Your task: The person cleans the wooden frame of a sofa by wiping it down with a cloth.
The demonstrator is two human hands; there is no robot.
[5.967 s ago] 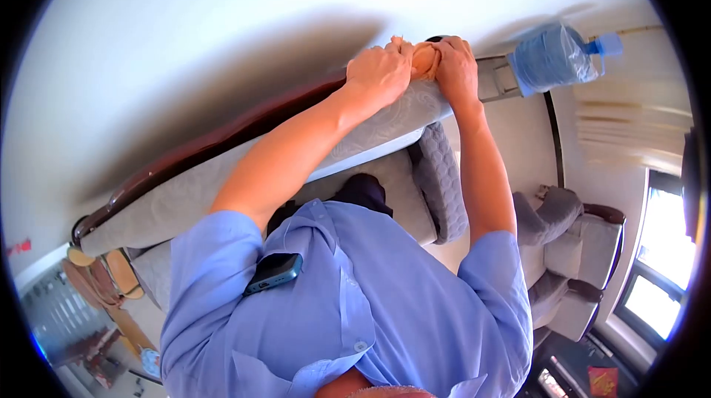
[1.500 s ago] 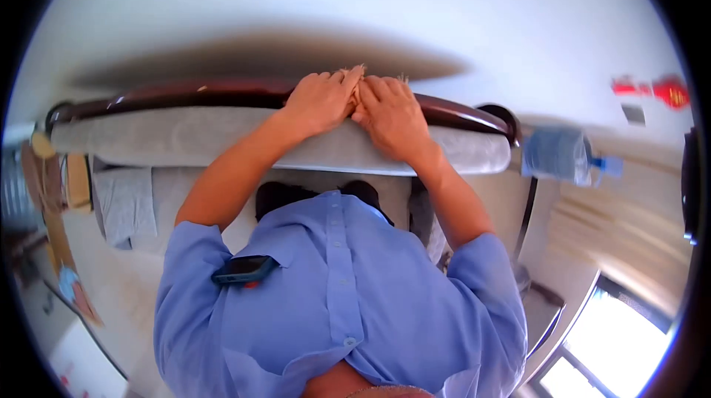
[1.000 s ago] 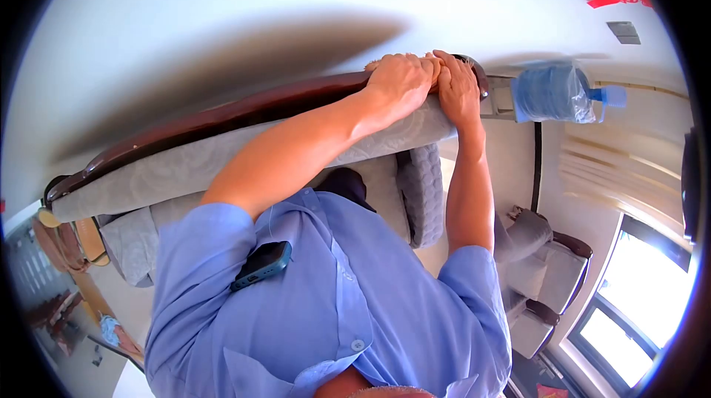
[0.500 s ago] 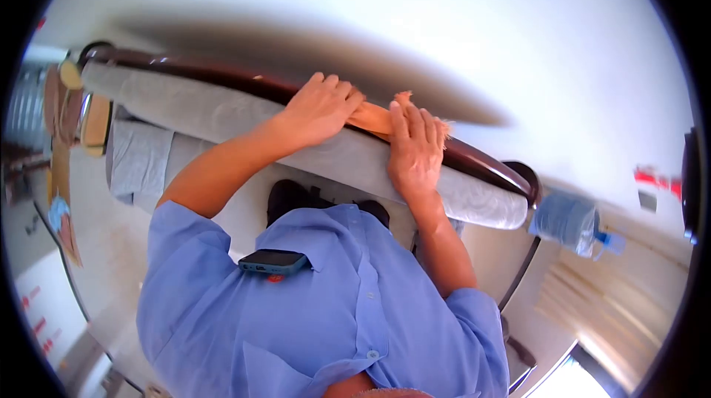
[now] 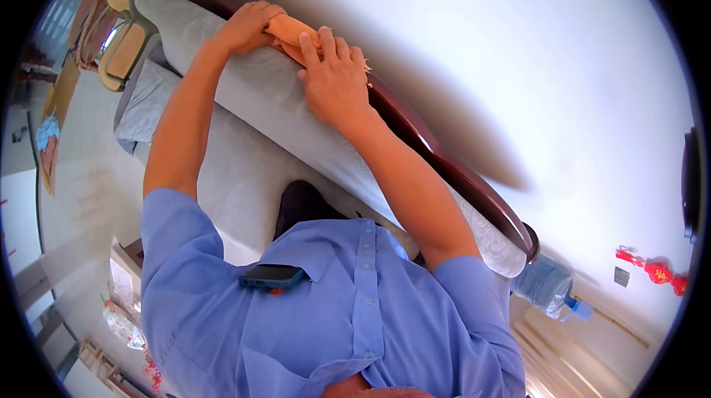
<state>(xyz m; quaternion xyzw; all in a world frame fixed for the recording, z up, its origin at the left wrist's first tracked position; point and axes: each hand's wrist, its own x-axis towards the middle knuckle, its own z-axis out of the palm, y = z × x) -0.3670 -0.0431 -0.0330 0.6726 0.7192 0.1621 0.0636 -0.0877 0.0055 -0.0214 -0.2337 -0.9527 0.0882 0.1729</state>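
An orange cloth (image 5: 293, 30) lies along the dark wooden top rail (image 5: 415, 125) of a grey sofa (image 5: 259, 94). My left hand (image 5: 253, 26) grips the cloth's left end, fingers curled over the rail. My right hand (image 5: 335, 78) presses on the cloth's right part, its fingers spread a little over the rail; a frayed edge of cloth sticks out beside them. The cloth is stretched between the two hands. A phone (image 5: 272, 275) sits in the chest pocket of the blue shirt.
A white wall (image 5: 518, 50) rises behind the sofa. A blue water bottle (image 5: 544, 283) stands past the sofa's right end, near red hanging ornaments (image 5: 658, 272). Chairs with tan seats (image 5: 124, 54) are at the upper left.
Both hands and the cloth have moved left along the rail, towards the sofa's left end. The view has turned, so the rail now slopes more steeply down to the right.
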